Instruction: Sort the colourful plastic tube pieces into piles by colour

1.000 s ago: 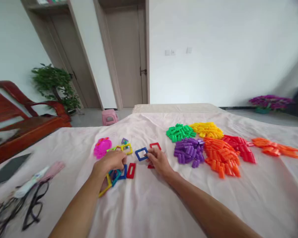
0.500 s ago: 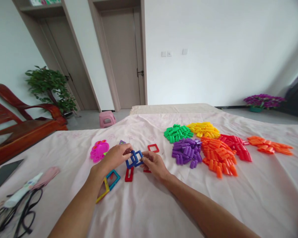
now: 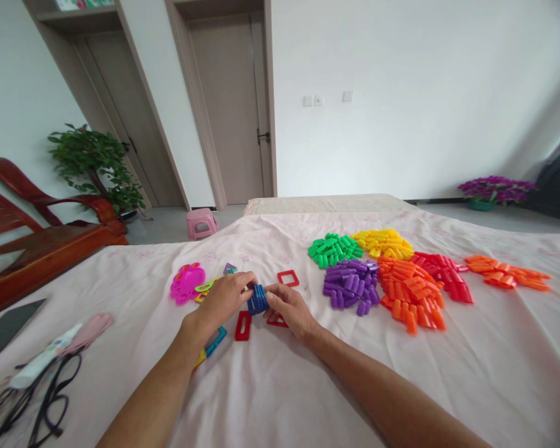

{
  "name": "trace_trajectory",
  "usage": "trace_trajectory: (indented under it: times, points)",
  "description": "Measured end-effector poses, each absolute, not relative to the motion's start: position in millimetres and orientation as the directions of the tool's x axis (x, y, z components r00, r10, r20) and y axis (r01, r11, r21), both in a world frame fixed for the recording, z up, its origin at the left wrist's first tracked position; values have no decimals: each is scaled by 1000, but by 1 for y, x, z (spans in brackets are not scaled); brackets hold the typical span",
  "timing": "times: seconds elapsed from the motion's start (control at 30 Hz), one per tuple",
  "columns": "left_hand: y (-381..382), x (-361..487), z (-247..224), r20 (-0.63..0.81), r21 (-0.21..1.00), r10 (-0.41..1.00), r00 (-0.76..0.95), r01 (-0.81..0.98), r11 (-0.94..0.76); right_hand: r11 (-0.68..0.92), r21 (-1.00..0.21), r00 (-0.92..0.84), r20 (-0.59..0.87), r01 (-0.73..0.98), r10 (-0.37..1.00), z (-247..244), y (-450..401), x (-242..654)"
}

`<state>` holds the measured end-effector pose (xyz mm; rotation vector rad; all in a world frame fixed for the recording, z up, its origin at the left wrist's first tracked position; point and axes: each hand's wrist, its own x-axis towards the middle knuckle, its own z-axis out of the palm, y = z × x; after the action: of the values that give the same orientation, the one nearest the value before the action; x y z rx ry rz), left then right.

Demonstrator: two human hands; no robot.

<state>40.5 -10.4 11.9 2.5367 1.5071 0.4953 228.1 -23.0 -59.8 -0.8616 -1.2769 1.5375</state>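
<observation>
Your left fingers (image 3: 249, 279) and right fingers (image 3: 275, 301) pinch the stacked blue frames (image 3: 257, 300) from opposite sides, near a red rectangular frame (image 3: 239, 326).

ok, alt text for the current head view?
A person's left hand and right hand hold a close stack of blue frames between them over a pale cloth. Red frames lie nearby and a magenta piece sits to the left; to the right are heaps of green, yellow, purple, orange and red pieces.

Pink stool (image 3: 202, 224), leafy plant (image 3: 84, 155) behind a wooden bench (image 3: 81, 235), purple flowers (image 3: 497, 187) near a white wall (image 3: 392, 124).
</observation>
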Motion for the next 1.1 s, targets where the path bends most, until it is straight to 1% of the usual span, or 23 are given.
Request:
trace_trajectory:
  times: [0.2, 0.27, 0.33, 0.4, 0.43, 0.5, 0.6, 0.67, 0.77, 0.83, 0.9, 0.97, 1.03, 1.1]
  points:
    - [-15, 49, 7, 237, 106, 850, 470, 857, -504, -51, -972, -327, 27, -227, 945, -62, -21, 225]
    - [-15, 51, 6, 252, 82, 838, 485, 852, -517, -64, -969, -318, 15, -237, 948, -62, -21, 225]
    - [-14, 51, 7, 279, 104, 824, 492, 838, -536, -63, -968, -311, 17, -244, 950, -62, -21, 224]
    - [-12, 48, 8, 306, 177, 829, 469, 827, -534, -44, -967, -307, 37, -251, 951, -61, -20, 224]
    - [-11, 47, 9, 308, 241, 843, 442, 821, -518, -30, -967, -304, 50, -255, 951, -61, -20, 224]
    - [-8, 44, 9, 269, 425, 886, 379, 779, -462, 4, -964, -284, 83, -266, 955, -61, -18, 225]
    - [-4, 44, 4, 139, 741, 935, 326, 592, -317, 68, -958, -234, 137, -280, 963, -58, -18, 226]
    - [-4, 47, -1, 82, 873, 945, 317, 434, -221, 101, -954, -216, 165, -281, 962, -55, -20, 227]
    - [-5, 54, -8, 69, 955, 967, 245, 263, -135, 117, -955, -212, 178, -274, 961, -52, -23, 228]
    - [-6, 57, -12, 27, 989, 980, 200, 139, -55, 124, -955, -203, 182, -271, 962, -51, -23, 228]
    - [-6, 59, -16, -58, 998, 975, 212, -22, 64, 139, -952, -185, 194, -274, 963, -51, -22, 228]
    - [-7, 61, -18, -124, 975, 956, 266, -145, 167, 168, -947, -162, 217, -273, 962, -53, -19, 228]
    - [-7, 60, -16, -152, 957, 945, 290, -196, 214, 206, -947, -151, 247, -247, 957, -57, -16, 229]
    - [-6, 56, -9, -149, 956, 956, 252, -211, 205, 231, -951, -141, 262, -206, 955, -61, -14, 230]
